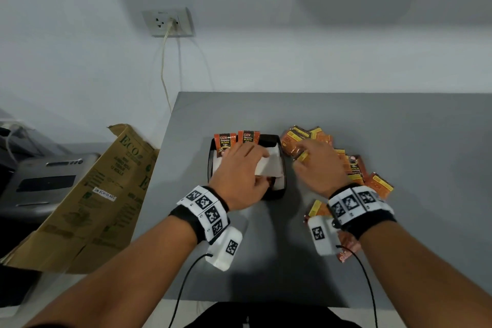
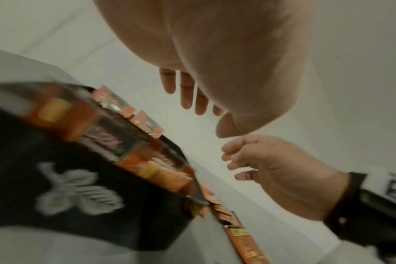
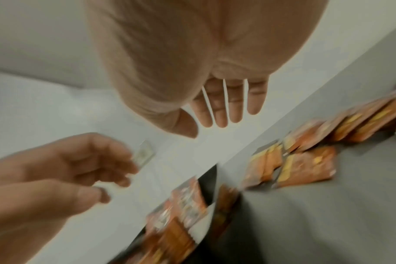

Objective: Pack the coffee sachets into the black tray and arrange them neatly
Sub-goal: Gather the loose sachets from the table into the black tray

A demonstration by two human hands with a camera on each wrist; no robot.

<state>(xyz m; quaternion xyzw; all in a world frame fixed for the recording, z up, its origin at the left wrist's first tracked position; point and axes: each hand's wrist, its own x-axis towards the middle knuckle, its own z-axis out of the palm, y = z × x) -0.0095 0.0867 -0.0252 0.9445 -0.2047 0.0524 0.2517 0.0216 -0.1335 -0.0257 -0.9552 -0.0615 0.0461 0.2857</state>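
Note:
The black tray sits mid-table, lined with white paper. Two orange-and-black coffee sachets stand upright at its far end; more show inside it in the blurred left wrist view. My left hand hovers over the tray, fingers straight, holding nothing. My right hand is over a loose pile of orange sachets just right of the tray. Its fingers are straight and empty above the pile.
More sachets lie scattered along the right, some under my right wrist. A flattened cardboard box leans at the table's left edge beside a grey machine. A wall socket has a cord hanging down.

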